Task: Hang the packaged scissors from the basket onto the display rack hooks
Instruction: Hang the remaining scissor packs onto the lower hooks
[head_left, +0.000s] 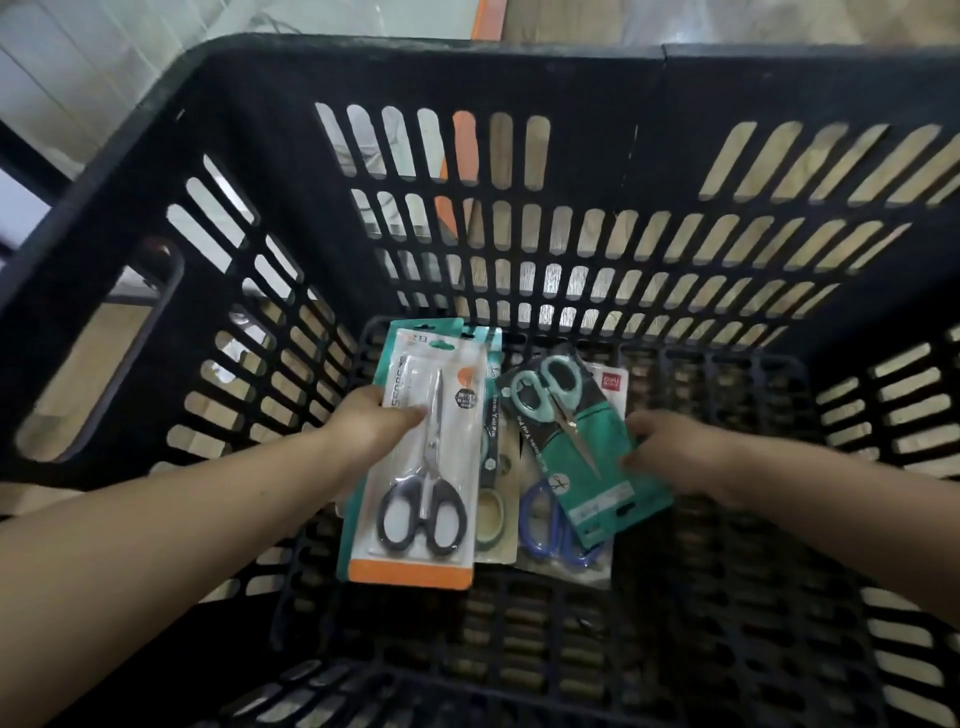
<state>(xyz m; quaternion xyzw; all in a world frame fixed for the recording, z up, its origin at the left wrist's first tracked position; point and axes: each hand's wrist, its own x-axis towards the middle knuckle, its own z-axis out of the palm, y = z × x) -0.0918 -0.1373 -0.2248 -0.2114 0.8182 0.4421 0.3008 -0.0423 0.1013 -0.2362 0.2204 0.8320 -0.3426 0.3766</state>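
I look down into a black slotted basket (519, 67). My left hand (363, 421) grips a pack of black-handled scissors (415, 467) on an orange and teal card, thumb across its front. My right hand (670, 447) pinches the right edge of a green card holding teal-handled scissors (576, 447), tilted to the left. Under these lie a pack with yellow-handled scissors (491, 499) and a pack with blue-handled scissors (545, 525) on the basket floor. No display rack is in view.
The basket's tall walls surround both hands, with a long handle slot (98, 364) in the left wall. Wooden floor and an orange object (488, 18) show beyond the far rim and through the slots.
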